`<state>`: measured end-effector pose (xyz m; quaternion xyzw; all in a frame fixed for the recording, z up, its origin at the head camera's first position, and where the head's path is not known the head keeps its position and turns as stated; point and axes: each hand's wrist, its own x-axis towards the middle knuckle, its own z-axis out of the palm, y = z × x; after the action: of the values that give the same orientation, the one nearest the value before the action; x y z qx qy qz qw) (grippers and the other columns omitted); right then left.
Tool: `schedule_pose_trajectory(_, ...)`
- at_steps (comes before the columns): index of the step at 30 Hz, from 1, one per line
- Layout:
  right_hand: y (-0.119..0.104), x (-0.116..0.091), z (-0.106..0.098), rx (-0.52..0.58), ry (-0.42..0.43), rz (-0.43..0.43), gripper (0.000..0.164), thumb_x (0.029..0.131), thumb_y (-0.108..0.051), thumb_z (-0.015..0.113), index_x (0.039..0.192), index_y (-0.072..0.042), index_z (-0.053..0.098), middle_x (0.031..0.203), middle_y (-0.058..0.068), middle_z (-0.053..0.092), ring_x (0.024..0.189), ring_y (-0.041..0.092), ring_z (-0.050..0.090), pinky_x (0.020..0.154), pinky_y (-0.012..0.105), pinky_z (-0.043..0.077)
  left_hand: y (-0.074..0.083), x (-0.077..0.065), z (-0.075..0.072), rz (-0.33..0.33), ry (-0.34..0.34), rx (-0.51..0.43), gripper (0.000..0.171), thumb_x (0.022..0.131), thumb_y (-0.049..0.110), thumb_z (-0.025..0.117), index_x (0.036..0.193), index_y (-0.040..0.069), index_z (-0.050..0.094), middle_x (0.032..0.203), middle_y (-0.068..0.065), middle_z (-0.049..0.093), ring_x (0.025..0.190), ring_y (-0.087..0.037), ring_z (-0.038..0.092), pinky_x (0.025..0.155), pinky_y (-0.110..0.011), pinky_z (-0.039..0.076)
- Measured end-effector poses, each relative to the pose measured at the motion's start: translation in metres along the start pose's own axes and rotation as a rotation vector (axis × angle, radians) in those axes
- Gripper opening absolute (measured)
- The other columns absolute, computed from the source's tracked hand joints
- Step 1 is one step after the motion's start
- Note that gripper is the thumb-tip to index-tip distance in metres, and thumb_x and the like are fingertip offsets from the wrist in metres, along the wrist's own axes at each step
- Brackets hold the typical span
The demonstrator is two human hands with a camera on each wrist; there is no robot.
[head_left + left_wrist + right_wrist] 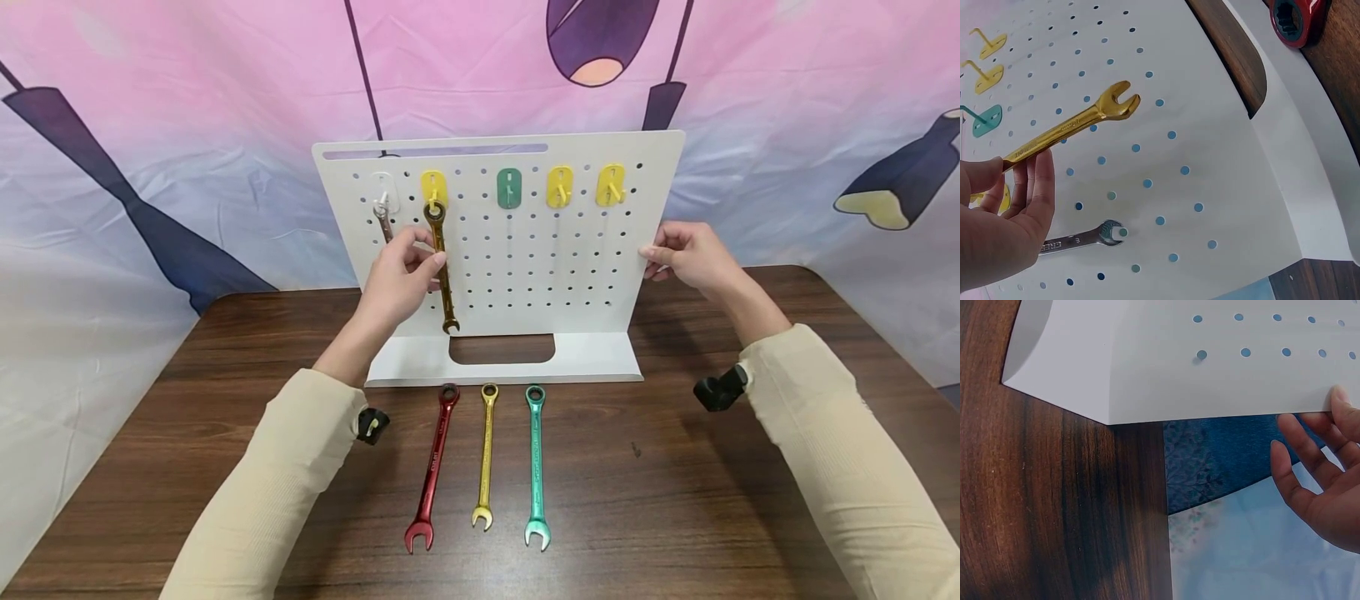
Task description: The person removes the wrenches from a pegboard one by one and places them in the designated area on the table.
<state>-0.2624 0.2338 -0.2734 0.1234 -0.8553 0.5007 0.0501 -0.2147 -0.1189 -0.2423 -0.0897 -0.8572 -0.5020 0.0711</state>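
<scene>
My left hand point(396, 277) pinches a gold combination wrench point(446, 293) by its shaft, between thumb and fingers. The wrench hangs open end down in front of a white pegboard point(519, 320), its ring end overlapping the second hook, a yellow hook point(434, 190), in the head view. Beside it a silver wrench point(1079, 241) hangs from the white hook point(385, 193) on the left, partly hidden behind the left hand. At the board's right edge my right hand point(692, 252) grips the edge, thumb on the front and fingers partly behind.
A green hook point(509, 188), a yellow hook point(559, 187) and another yellow hook point(611, 185) hold nothing. On the brown table point(637, 500) lie a red wrench point(435, 462), a yellow wrench point(487, 458) and a green wrench point(536, 462). A patterned cloth point(225, 167) hangs behind.
</scene>
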Motion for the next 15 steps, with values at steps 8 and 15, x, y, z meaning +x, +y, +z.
schedule_pose_trajectory(8, 0.0, 0.0, 0.0, -0.003, 0.003, -0.006, 0.024, 0.09, -0.007, 0.058, 0.076, 0.011, 0.048, 0.069, 0.003, 0.064, 0.062, 0.016, 0.062, 0.058, 0.033, 0.056, 0.004, -0.004, -0.002, 0.002, -0.019, -0.013, 0.02, 0.094, 0.01, 0.051, 0.109, -0.002, 0.047, 0.095, -0.018, 0.06, 0.077, -0.029, 0.062, 0.07, -0.032, 0.056)
schedule_pose_trajectory(15, 0.0, 0.0, 0.0, -0.013, 0.004, -0.003, 0.024, 0.089, -0.007, 0.058, 0.077, 0.01, 0.049, 0.07, 0.003, 0.064, 0.063, 0.016, 0.062, 0.058, 0.031, 0.055, 0.01, -0.011, -0.003, 0.01, -0.023, -0.039, 0.019, 0.094, 0.009, 0.051, 0.109, -0.002, 0.047, 0.093, -0.017, 0.06, 0.075, -0.024, 0.06, 0.069, -0.03, 0.056)
